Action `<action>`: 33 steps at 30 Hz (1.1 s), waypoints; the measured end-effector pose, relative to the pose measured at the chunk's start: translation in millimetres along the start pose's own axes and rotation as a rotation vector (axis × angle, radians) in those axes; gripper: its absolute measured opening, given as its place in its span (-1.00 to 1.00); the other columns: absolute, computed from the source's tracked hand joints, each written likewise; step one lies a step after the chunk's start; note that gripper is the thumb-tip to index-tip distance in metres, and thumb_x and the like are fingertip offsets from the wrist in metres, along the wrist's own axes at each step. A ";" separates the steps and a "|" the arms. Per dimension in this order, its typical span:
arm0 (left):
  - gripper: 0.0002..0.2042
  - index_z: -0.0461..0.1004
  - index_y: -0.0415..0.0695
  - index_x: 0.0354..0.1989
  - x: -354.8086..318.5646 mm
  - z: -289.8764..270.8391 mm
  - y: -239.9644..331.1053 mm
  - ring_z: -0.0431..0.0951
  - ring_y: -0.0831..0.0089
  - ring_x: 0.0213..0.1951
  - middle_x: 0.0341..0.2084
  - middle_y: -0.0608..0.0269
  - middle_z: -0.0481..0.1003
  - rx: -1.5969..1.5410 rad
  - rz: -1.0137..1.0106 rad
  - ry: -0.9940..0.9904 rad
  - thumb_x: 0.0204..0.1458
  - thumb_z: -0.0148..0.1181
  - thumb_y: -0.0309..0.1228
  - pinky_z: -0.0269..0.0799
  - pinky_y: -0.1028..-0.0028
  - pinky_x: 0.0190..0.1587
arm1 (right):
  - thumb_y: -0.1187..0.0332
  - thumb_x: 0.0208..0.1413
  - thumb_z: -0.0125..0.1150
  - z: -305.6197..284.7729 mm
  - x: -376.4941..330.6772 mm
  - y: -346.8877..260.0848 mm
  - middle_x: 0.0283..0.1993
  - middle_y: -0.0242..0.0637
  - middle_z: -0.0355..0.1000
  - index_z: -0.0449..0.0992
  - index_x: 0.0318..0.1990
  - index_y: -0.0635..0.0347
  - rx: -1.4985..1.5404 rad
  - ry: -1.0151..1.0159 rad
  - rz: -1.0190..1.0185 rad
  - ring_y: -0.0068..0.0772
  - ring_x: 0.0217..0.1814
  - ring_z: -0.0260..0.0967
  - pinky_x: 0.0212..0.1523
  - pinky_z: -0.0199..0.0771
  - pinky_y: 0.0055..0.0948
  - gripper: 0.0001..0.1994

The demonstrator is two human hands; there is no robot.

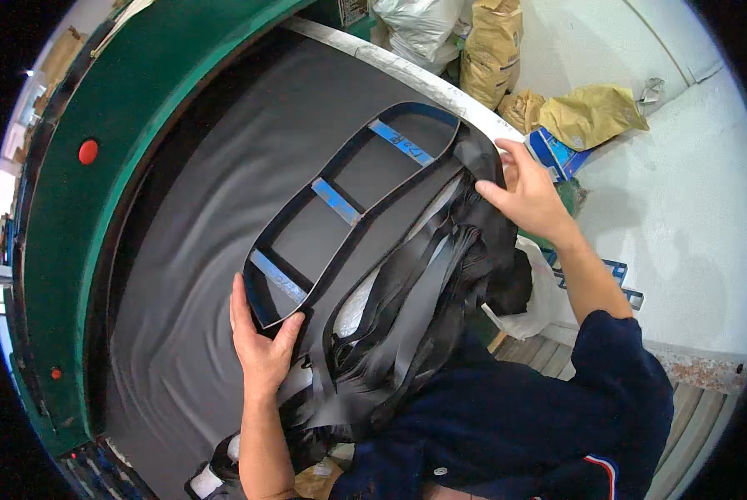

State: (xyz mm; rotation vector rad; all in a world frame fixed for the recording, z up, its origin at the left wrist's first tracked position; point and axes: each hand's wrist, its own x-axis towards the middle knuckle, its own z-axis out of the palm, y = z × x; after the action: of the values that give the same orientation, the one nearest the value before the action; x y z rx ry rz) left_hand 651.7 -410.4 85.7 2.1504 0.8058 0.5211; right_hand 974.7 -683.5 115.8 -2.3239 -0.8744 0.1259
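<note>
A sole-shaped cutting die [337, 201], a thin metal strip frame with three blue crossbars, lies on black sheet material [198, 208]. At its near end my left hand [261, 350] has the thumb on one side and the fingers on the other, gripping the rim. Off the die's far right end is my right hand [532, 190], thumb and fingers apart, close to the edge of the black sheet. Whether its fingertips touch the material is unclear. Below the die, a tangled heap of black strips and offcuts [415, 292] hangs toward my body.
A green machine beam [65, 250] with a red button [88, 152] curves along the left. Beyond the table's white edge [390, 67] stand a white sack [419, 33] and brown bags [492, 54]. A blue box [557, 154] and blue frames [615, 271] lie at the right.
</note>
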 end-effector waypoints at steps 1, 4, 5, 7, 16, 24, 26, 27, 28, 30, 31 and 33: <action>-0.04 0.09 -0.23 0.40 0.5 -0.1 -0.1 0.29 0.06 0.28 0.27 -0.09 0.26 -0.003 0.001 0.000 -0.20 0.53 -0.29 0.17 0.23 0.32 | 0.38 0.04 0.39 1.1 -7.9 -0.7 0.10 -0.08 0.37 0.26 0.24 0.33 0.221 -0.001 0.115 -0.39 0.03 0.42 0.01 0.48 -0.41 -0.38; -0.05 0.09 -0.23 0.40 1.2 -0.1 0.4 0.28 0.07 0.28 0.27 -0.09 0.26 -0.048 0.012 -0.021 -0.19 0.53 -0.30 0.17 0.23 0.32 | 0.41 0.12 0.33 18.7 -20.7 17.3 0.11 -0.12 0.35 0.22 0.23 0.40 0.464 0.082 0.267 -0.43 0.04 0.41 0.07 0.45 -0.39 -0.43; -0.06 0.10 -0.23 0.40 0.4 -0.6 0.8 0.28 0.07 0.28 0.27 -0.09 0.27 -0.021 0.013 -0.008 -0.19 0.52 -0.31 0.17 0.23 0.32 | 0.33 0.09 0.38 28.3 -24.6 22.8 0.09 -0.08 0.39 0.24 0.20 0.44 0.608 0.112 0.232 -0.39 0.02 0.44 0.05 0.46 -0.39 -0.40; -0.08 0.10 -0.23 0.39 -0.7 -0.7 -0.2 0.28 0.08 0.29 0.27 -0.09 0.27 -0.011 0.025 0.002 -0.18 0.51 -0.35 0.17 0.24 0.32 | 0.24 0.07 0.42 37.8 -29.4 30.0 0.07 -0.04 0.42 0.26 0.17 0.48 0.749 0.143 0.195 -0.35 0.00 0.47 0.02 0.48 -0.39 -0.35; -0.10 0.08 -0.22 0.40 -2.0 -0.2 -0.6 0.30 0.13 0.28 0.28 -0.07 0.26 -0.038 0.018 0.002 -0.15 0.47 -0.38 0.17 0.28 0.32 | 0.18 -0.02 0.44 8.4 -20.1 -4.0 -0.24 -0.19 0.57 0.55 -0.12 0.48 0.932 -0.299 0.755 -0.44 -0.30 0.54 -0.25 0.55 -0.45 -0.52; -0.12 0.09 -0.22 0.40 -2.2 -3.4 3.9 0.29 0.11 0.28 0.29 -0.07 0.24 -0.023 0.017 -0.007 -0.12 0.46 -0.40 0.17 0.28 0.31 | 0.23 0.00 0.37 -43.5 21.5 9.4 -0.37 -0.40 0.53 0.60 -0.25 0.30 0.536 -0.165 0.380 -0.64 -0.42 0.41 -0.40 0.42 -0.55 -0.71; -0.12 0.09 -0.21 0.41 -3.4 -5.1 -3.2 0.30 0.08 0.28 0.28 -0.08 0.26 0.041 0.085 0.008 -0.12 0.47 -0.38 0.17 0.27 0.31 | 0.23 -0.02 0.38 -35.5 21.4 21.9 -0.36 -0.41 0.55 0.61 -0.21 0.31 0.367 -0.258 0.359 -0.61 -0.39 0.42 -0.34 0.44 -0.54 -0.68; -0.11 0.10 -0.19 0.41 -2.7 -3.3 -5.0 0.30 0.08 0.28 0.28 -0.08 0.27 0.016 0.068 0.000 -0.12 0.48 -0.36 0.18 0.26 0.31 | 0.25 -0.04 0.38 -28.2 12.5 25.5 -0.27 -0.36 0.56 0.60 -0.11 0.30 0.350 -0.273 0.413 -0.54 -0.29 0.45 -0.21 0.47 -0.51 -0.63; -0.11 0.10 -0.19 0.41 2.4 2.0 -3.8 0.30 0.08 0.28 0.28 -0.08 0.27 0.007 0.075 0.001 -0.12 0.48 -0.36 0.18 0.26 0.31 | 0.24 0.03 0.38 -15.4 -3.0 51.2 -0.22 -0.37 0.54 0.58 -0.11 0.29 0.518 -0.237 0.404 -0.57 -0.23 0.44 -0.14 0.44 -0.54 -0.66; -0.11 0.10 -0.17 0.40 0.5 2.8 -1.6 0.30 0.07 0.28 0.28 -0.08 0.27 -0.004 0.068 -0.001 -0.13 0.49 -0.34 0.19 0.25 0.31 | 0.20 0.03 0.41 -13.1 -13.2 46.3 -0.13 -0.34 0.53 0.54 -0.02 0.30 0.631 -0.246 0.437 -0.56 -0.12 0.43 -0.03 0.41 -0.53 -0.57; -0.11 0.11 -0.18 0.40 0.6 1.8 -1.9 0.30 0.07 0.28 0.28 -0.08 0.26 -0.016 0.066 -0.003 -0.14 0.50 -0.35 0.19 0.24 0.31 | 0.18 0.04 0.43 -17.1 -12.9 47.0 -0.10 -0.31 0.51 0.50 0.04 0.30 0.647 -0.268 0.465 -0.55 -0.08 0.42 0.00 0.40 -0.52 -0.52; -0.11 0.11 -0.19 0.40 -1.9 -0.7 -0.7 0.31 0.07 0.27 0.27 -0.08 0.27 0.014 0.074 0.003 -0.14 0.50 -0.37 0.19 0.24 0.30 | 0.19 0.05 0.41 -26.0 -4.0 59.1 -0.04 -0.24 0.48 0.37 0.16 0.36 0.383 -0.274 0.310 -0.51 -0.04 0.41 0.05 0.40 -0.45 -0.40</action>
State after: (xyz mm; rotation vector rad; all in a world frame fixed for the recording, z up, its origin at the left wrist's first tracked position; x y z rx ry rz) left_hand 649.7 -411.0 85.4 2.1999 0.7353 0.5582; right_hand 1012.4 -733.7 100.2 -2.0856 -0.5482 0.6954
